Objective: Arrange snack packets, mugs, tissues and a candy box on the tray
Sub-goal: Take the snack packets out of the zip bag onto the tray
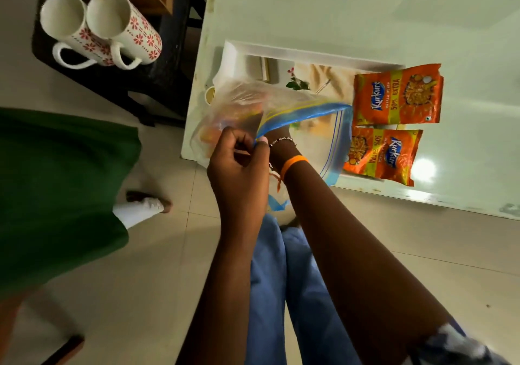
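Observation:
Two orange snack packets, one point(396, 95) above the other point(382, 155), lie flat on the right side of a white tray point(309, 53) on the table. A clear zip bag point(298, 111) with a blue seal is held open over the tray's left half, with orange items dimly visible inside. My left hand point(239, 164) pinches the bag's blue edge at the mouth. My right hand point(281, 140) reaches into the bag, and its fingers are hidden by the plastic. Two white mugs with red flowers, one point(66, 24) beside the other point(121, 19), stand on a dark stool at upper left.
The white table point(337, 12) fills the upper right, its near edge running diagonally. The dark stool point(157, 83) stands just left of the table. A person in green clothing point(56, 190) stands close on my left. Pale floor tiles lie below.

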Motion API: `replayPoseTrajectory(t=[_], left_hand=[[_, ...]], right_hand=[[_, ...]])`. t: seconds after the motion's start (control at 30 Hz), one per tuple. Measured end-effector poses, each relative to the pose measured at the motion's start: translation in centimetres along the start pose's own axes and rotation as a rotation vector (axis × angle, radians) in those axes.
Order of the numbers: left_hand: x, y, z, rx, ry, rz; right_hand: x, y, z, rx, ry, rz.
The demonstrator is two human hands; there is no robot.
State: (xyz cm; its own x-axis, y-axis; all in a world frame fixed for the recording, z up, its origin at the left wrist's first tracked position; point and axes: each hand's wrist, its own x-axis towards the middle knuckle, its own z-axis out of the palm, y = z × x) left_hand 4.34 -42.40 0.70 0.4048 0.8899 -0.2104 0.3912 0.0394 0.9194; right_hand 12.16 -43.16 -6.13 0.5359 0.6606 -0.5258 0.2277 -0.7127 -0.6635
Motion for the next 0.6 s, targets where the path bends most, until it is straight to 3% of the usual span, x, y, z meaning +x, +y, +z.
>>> replayPoseTrajectory(t=[0.03,0.2,0.4,0.6], left_hand=[[0.0,0.0,0.0,0.009,-0.002,0.001],[0.3,0.7,0.7,0.029,-0.022,0.015],[1.3,1.9,1.6,0.057,-0.006,0.035],[1.8,3.0,1.3,0.045,0.054,0.076]], right_hand=[[-0.2,-0.3,-0.7,0.016,0.036,0.076],[-3.9,1.1,-5.0,0.075,0.415,-0.112],[-8.7,3.6,-10.7,0.103,0.596,-0.236],[-9.7,5.1,-14.2,0.401,0.886,-0.133]])
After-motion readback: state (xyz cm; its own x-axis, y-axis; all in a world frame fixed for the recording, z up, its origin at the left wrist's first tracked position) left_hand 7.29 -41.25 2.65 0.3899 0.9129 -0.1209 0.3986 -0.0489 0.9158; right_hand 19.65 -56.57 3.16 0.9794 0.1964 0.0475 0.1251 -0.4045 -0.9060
